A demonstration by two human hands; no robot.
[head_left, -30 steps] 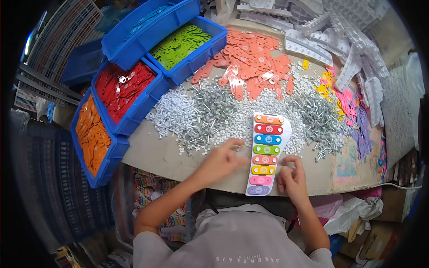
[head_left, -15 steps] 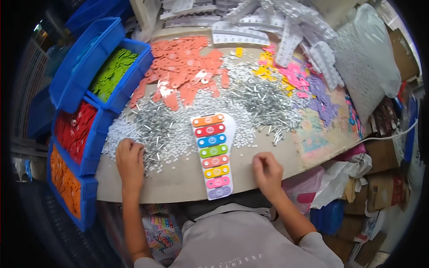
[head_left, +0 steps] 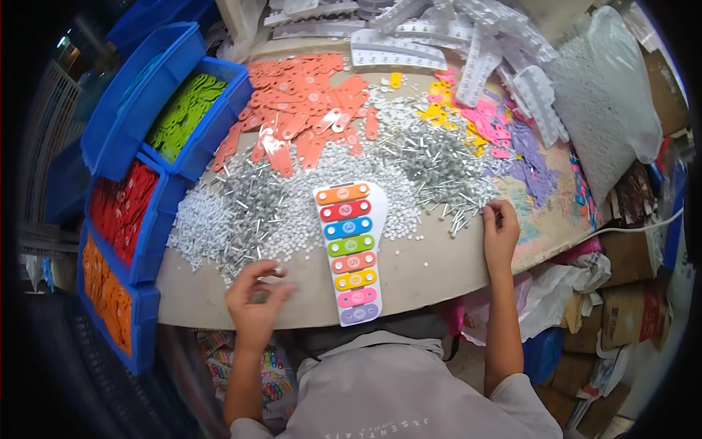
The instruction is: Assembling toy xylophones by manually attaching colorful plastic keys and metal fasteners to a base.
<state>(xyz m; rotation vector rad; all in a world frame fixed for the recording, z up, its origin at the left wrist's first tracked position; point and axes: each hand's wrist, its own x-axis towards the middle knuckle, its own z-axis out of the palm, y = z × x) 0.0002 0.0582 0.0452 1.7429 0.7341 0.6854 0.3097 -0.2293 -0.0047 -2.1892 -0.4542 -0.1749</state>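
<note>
A toy xylophone with a white base and several coloured bars lies upright in front of me. White round pieces cap the ends of the upper bars; the pink bar and the purple bar show small dots instead. My left hand is raised left of it, fingers curled, with a small white piece at the fingertips. My right hand is by the right edge of the metal pins, thumb and fingers pinched; what they hold is too small to make out.
Loose white round pieces and more pins cover the table's middle. Coral bars lie behind. Blue bins of green, red and orange bars stand left. White bases are stacked at the back; a filled clear bag stands right.
My left hand has moved right and nearer from the white pieces, with one at its fingertips. My right hand has moved right and farther away to the edge of the pins.
</note>
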